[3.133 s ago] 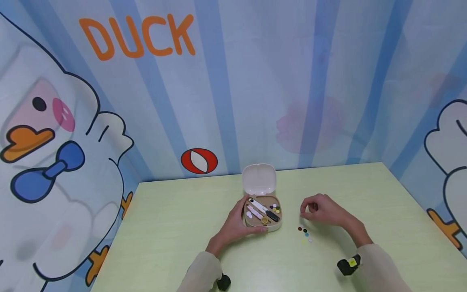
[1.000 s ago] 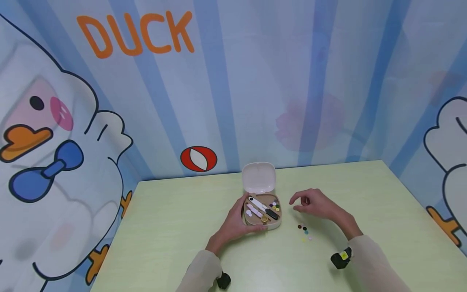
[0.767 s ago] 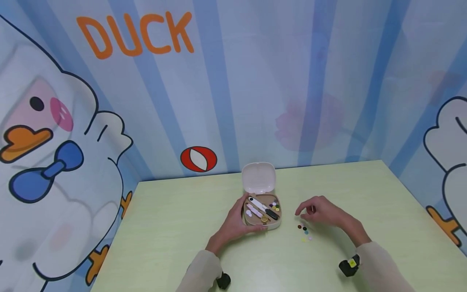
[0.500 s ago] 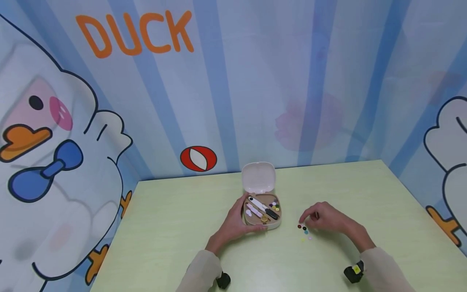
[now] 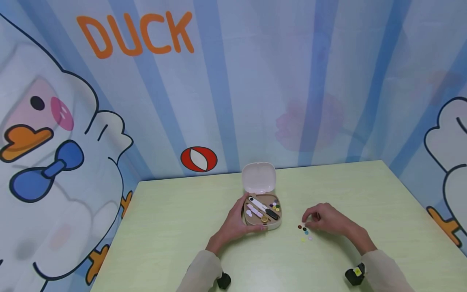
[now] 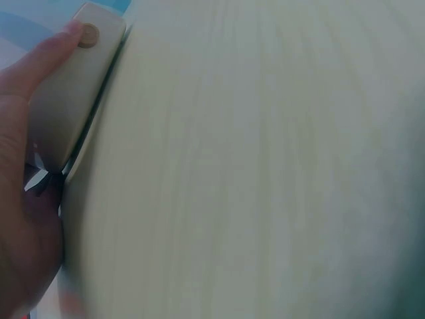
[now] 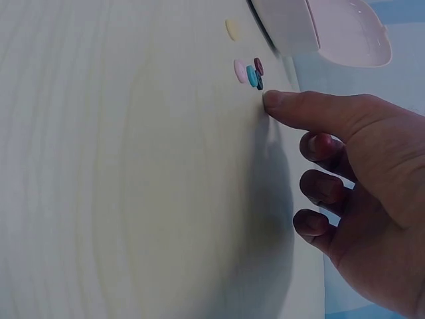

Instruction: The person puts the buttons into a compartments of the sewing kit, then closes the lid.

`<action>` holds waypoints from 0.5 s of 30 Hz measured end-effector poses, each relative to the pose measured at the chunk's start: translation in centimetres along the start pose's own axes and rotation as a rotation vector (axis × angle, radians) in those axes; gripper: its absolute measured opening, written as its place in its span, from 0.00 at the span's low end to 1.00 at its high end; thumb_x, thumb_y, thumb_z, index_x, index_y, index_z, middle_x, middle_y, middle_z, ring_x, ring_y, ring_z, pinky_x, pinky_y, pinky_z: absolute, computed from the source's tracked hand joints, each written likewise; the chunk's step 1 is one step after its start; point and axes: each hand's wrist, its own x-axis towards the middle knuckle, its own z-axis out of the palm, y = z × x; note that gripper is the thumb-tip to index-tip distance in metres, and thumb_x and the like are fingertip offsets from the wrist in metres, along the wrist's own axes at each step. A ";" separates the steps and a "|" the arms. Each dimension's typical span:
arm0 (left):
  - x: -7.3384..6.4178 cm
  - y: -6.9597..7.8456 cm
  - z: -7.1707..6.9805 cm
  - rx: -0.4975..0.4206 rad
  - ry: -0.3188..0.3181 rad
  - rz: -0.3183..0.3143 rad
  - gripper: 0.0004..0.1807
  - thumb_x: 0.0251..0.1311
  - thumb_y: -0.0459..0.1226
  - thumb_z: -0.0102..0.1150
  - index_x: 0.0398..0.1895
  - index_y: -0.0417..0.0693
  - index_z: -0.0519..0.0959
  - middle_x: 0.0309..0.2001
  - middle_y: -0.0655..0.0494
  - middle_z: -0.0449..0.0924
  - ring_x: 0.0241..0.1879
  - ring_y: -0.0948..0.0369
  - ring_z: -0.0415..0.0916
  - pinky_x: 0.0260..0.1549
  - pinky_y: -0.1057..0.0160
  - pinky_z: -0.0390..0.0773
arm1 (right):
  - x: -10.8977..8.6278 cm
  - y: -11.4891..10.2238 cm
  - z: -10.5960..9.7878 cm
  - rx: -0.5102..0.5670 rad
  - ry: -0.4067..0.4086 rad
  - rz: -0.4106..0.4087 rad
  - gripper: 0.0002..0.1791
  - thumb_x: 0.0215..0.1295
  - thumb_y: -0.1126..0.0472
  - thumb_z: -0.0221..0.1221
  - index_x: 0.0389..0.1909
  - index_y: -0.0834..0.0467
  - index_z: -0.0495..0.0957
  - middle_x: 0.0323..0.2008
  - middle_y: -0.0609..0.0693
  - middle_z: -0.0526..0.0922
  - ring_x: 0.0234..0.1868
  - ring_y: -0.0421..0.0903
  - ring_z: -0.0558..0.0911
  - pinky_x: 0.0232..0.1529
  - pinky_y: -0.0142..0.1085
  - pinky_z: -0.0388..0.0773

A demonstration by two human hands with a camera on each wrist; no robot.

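Observation:
My left hand [image 5: 235, 223] holds an open sewing kit case [image 5: 277, 227] from its left side, thumb along the front. In the left wrist view the thumb lies by the case's round tan catch [image 6: 88, 35]. Inside are a white-and-black pen-like tool [image 5: 263, 208], a pink patterned strip [image 5: 254, 211], a round gold piece [image 5: 264, 219] and small buttons [image 5: 275, 206]. My right hand [image 5: 326, 219] reaches down to the table, thumb and index tips close together beside a dark button [image 5: 304, 229]. A pale speck shows at those tips; whether they pinch it is unclear.
Near the right fingertips lie several loose buttons: dark red [image 5: 300, 227], blue [image 5: 306, 232], pink [image 5: 310, 238] and yellow [image 5: 303, 240]. The case's lid [image 5: 259, 178] stands up at the back. A printed curtain [image 5: 255, 81] rises behind the pale table [image 5: 164, 227].
My right hand has moved from beside the case down and to the right, to the loose buttons, its thumb and index drawing together. My left hand keeps its hold on the case.

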 end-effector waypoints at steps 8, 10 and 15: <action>0.0 0.0 0.0 -0.001 0.000 -0.001 0.66 0.47 0.57 0.82 0.85 0.60 0.48 0.81 0.57 0.55 0.79 0.55 0.52 0.74 0.44 0.58 | 0.2 0.3 0.2 -0.036 0.044 -0.002 0.05 0.66 0.67 0.68 0.37 0.53 0.89 0.24 0.39 0.78 0.24 0.35 0.70 0.26 0.30 0.70; 0.0 0.0 0.0 -0.004 0.001 0.000 0.66 0.47 0.57 0.82 0.85 0.60 0.48 0.81 0.57 0.55 0.79 0.55 0.52 0.74 0.44 0.58 | 0.3 0.3 0.3 -0.041 0.054 0.007 0.05 0.67 0.66 0.67 0.37 0.53 0.89 0.24 0.39 0.78 0.24 0.35 0.70 0.27 0.30 0.70; 0.0 0.1 0.0 -0.011 0.003 0.004 0.67 0.47 0.56 0.83 0.85 0.60 0.48 0.81 0.57 0.55 0.79 0.55 0.52 0.74 0.44 0.58 | 0.7 0.1 0.4 -0.052 0.074 0.028 0.05 0.69 0.64 0.65 0.37 0.52 0.89 0.25 0.40 0.78 0.25 0.36 0.71 0.28 0.31 0.70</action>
